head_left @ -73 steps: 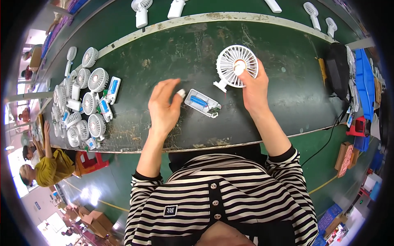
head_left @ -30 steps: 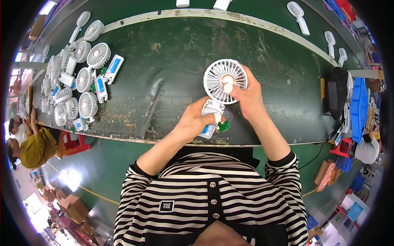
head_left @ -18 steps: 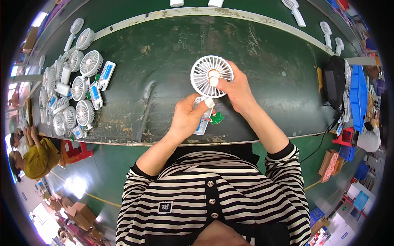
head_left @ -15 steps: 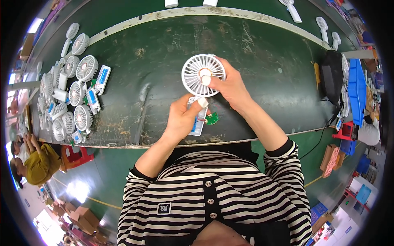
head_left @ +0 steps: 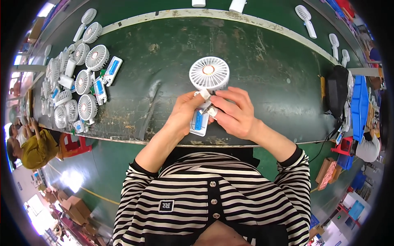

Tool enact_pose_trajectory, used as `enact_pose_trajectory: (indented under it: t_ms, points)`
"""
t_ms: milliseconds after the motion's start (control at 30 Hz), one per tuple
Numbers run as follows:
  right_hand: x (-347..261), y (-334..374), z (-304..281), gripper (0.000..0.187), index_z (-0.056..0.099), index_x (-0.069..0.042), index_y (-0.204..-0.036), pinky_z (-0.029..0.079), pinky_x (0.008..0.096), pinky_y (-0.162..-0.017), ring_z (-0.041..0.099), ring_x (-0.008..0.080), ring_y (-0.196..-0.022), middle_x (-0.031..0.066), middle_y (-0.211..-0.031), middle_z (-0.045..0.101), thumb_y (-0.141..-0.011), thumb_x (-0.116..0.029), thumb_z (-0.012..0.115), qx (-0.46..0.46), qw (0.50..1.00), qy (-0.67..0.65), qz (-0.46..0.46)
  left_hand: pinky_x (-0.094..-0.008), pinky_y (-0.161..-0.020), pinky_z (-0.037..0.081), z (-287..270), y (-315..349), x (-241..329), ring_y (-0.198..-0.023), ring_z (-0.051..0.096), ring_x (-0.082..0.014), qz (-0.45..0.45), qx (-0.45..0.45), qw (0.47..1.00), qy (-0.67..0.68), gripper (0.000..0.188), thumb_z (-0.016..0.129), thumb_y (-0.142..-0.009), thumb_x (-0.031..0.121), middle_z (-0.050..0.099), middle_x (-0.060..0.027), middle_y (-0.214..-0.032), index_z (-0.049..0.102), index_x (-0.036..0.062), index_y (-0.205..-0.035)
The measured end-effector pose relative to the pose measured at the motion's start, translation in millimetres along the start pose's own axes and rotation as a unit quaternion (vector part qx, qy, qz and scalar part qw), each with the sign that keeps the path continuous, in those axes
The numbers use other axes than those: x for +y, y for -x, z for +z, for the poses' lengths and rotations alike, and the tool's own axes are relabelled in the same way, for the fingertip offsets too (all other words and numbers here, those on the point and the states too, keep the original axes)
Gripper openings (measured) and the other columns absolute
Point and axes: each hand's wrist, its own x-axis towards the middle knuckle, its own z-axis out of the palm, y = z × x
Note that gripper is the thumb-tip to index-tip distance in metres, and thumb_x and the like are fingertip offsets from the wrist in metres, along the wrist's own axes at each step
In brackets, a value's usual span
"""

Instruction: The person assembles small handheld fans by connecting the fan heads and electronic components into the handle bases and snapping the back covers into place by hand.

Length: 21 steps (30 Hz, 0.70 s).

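A white handheld fan [head_left: 209, 73] lies over the table in front of me, its round grille facing up. Its opened handle [head_left: 198, 125] points toward me, showing a blue battery cell [head_left: 199, 119]. My left hand [head_left: 183, 111] is closed round the handle just under the fan head, a white cover on its thumb. Close against it, my right hand [head_left: 236, 111] pinches at the handle's upper part, also with a white-covered thumb. What its fingertips hold is hidden, and the green circuit board does not show there.
Several white fans [head_left: 88, 107] with opened handles are heaped at the table's left. A black bag [head_left: 337, 92] sits at the right edge. More fans [head_left: 305, 20] lie beyond the pale strip [head_left: 230, 15]. A person in a yellow top [head_left: 39, 149] sits at far left.
My right hand has left the fan's grille and come down to the handle beside my left hand. The fan head tilts slightly. The circuit board that hung beside the handle is out of sight.
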Motion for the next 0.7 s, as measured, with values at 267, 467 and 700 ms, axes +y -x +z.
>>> enact_pose_trajectory:
  t_ms: [267,467,700]
  points:
    - [7.1,-30.8,-5.9,0.03,0.056,-0.001,-0.084,0.041,0.039,-0.079,0.052,0.0244,-0.084,0.0082,-0.087,0.055,-0.056,-0.009,0.064,-0.116,0.985,-0.126,0.031,-0.0309,-0.043,0.051,0.6,0.7,-6.7,-0.051,0.06,-0.0224,-0.095,-0.081,0.992,-0.033,0.022,0.05,-0.086,0.015,0.06,-0.0152,-0.069,0.053,-0.0061,-0.09]
    - [11.2,-29.8,-8.8,0.029,0.057,-0.002,-0.082,0.041,0.0387,-0.082,0.051,0.0225,-0.078,0.0051,-0.079,0.054,-0.056,-0.012,0.064,-0.162,0.975,-0.152,0.014,-0.0307,-0.046,0.052,-2.7,1.5,-8.5,-0.053,0.061,-0.0222,-0.12,-0.13,0.984,-0.018,0.022,0.054,-0.085,0.017,0.061,-0.015,-0.072,0.055,-0.0046,-0.086]
    - [2.1,-36.4,-15.2,0.024,0.059,-0.002,-0.073,0.041,0.0445,-0.085,0.054,0.021,-0.082,0.0068,-0.08,0.055,-0.054,-0.017,0.059,-0.154,0.984,-0.019,-0.084,-0.029,-0.047,0.053,-7.0,1.6,-11.4,-0.054,0.061,-0.0198,-0.125,-0.149,0.981,0.016,0.022,0.052,-0.086,0.015,0.061,-0.0135,-0.072,0.053,-0.0048,-0.095]
